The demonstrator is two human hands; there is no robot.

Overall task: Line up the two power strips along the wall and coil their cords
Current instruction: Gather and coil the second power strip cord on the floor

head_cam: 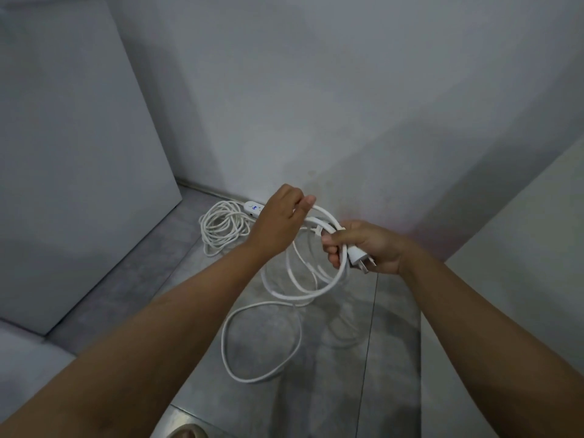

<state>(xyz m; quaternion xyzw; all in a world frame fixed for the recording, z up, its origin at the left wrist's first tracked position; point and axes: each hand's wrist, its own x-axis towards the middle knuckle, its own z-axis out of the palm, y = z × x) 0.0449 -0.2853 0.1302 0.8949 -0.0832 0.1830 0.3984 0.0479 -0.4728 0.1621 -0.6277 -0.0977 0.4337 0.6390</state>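
At the bottom edge, the toe of a tan shoe (186, 433) is poking into view on the grey tiled floor (395, 358). Its glossy tiles are catching the light, and a dark grout line is running away toward the wall. Two bare forearms are reaching forward over this floor.

Below them a loose loop of the thick cord (327, 214), white, is lying on the tiles, with one end rising toward the hands. The right hand (366, 245) is gripping several turns of that cord, its fingers curled tightly round the bundle. It is also trapping the plug (357, 259) against the palm, the metal prongs pointing toward the wrist. The turns are hanging below the fist in an oval coil. The left hand (279, 218), just beside it and a little farther out, is pinching the same cord between thumb and curled fingers at the top of the coil.

Beyond the left hand, a white power strip (252, 208) is lying on the floor against the base of the pale grey wall (347, 90). Only its end is showing, with a small blue light; the hand is hiding the rest. Beside it a thin cord (221, 229) is sitting on the tiles in a loose coil of many turns.

A large pale panel (79, 153) is standing on the floor at the left, and a pale slab (521, 263) is rising at the right.
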